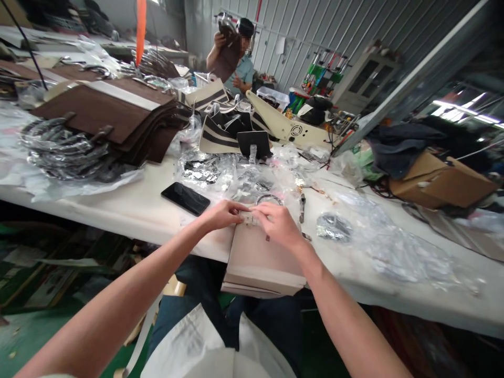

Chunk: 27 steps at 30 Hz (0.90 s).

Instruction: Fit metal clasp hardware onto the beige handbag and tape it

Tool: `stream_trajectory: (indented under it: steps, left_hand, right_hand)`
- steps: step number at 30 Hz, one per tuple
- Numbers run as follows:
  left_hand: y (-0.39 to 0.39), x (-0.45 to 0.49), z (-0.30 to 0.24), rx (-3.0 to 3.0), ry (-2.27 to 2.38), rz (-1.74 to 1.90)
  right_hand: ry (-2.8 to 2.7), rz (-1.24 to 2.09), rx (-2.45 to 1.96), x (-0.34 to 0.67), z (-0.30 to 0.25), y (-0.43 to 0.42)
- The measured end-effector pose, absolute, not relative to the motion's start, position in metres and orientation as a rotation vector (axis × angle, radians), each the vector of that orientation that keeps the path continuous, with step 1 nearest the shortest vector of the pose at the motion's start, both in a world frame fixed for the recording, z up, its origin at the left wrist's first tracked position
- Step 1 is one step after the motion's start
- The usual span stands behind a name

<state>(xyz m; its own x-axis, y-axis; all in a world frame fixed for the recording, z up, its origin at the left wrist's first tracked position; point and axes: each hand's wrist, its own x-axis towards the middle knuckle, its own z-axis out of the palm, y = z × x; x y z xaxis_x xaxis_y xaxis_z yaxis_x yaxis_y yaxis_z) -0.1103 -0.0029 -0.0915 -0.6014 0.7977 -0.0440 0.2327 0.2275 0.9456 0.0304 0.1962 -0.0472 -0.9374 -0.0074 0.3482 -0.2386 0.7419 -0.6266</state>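
My left hand (225, 214) and my right hand (276, 223) meet at the far end of a beige folded panel (262, 257), which overhangs the table's front edge towards my lap. Fingers and thumb are pinched together on both hands. Between the fingertips shows a small pale piece (248, 218) with tiny details too blurred to name; what each hand grips on it is hidden. Just behind my right hand curves a dark ring-shaped handle (270, 199). A small brown tab (268, 238) appears on the panel beneath that hand.
A black phone (185, 198) lies left of my hands. Stacked brown panels (118, 113) with plastic-wrapped handles (65, 149) stand at the left. Clear plastic bags (409, 257) spread rightwards, near a cardboard box (444, 178). Across the table, a person (242, 71) holds up a brown piece.
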Motion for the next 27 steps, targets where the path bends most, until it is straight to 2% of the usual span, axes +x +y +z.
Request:
stream_trajectory:
  steps: [3,6,27]
  left_hand:
    - [-0.005,-0.109,-0.088,0.949,1.973,1.359]
    - [-0.006,-0.108,-0.086,0.936,1.961,1.384]
    - [-0.005,-0.113,-0.094,0.986,1.941,1.370]
  right_hand:
    - [-2.415,1.431,-0.132,0.030,-0.044,0.191]
    - [-2.301,1.657,-0.319,0.031,-0.047,0.181]
    - [-2.495,1.535,-0.333,0.023,-0.069,0.180]
